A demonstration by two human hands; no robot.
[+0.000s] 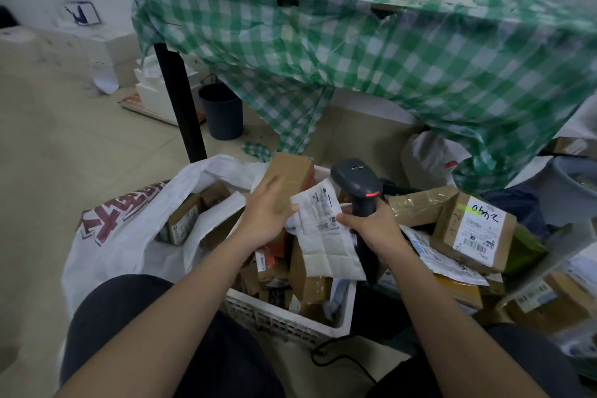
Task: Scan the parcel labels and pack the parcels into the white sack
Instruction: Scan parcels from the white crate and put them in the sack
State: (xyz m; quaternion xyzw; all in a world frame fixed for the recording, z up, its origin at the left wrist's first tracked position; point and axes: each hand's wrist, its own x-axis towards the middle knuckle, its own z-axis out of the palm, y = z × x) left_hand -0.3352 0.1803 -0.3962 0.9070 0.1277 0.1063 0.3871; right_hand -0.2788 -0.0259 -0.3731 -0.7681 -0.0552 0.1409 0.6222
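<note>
Several boxes already lie in the white woven sack (129, 236), many wait, while left hand (268, 213) holds a brown cardboard parcel (289, 178) and right hand (371, 223) grips the black handheld scanner (357, 181).

Green-and-white checked tablecloth (371, 52) fills the upper frame, white sack (129, 236) with red print lower left, brown cardboard parcels (473, 231) right, black scanner (358, 184) glowing red mid-frame, dark grey bucket (223, 113).

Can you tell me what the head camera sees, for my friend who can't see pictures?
A person's right hand grips a black barcode scanner while the left hand holds a white padded parcel over a crate of parcels, beside an open white sack.
</note>
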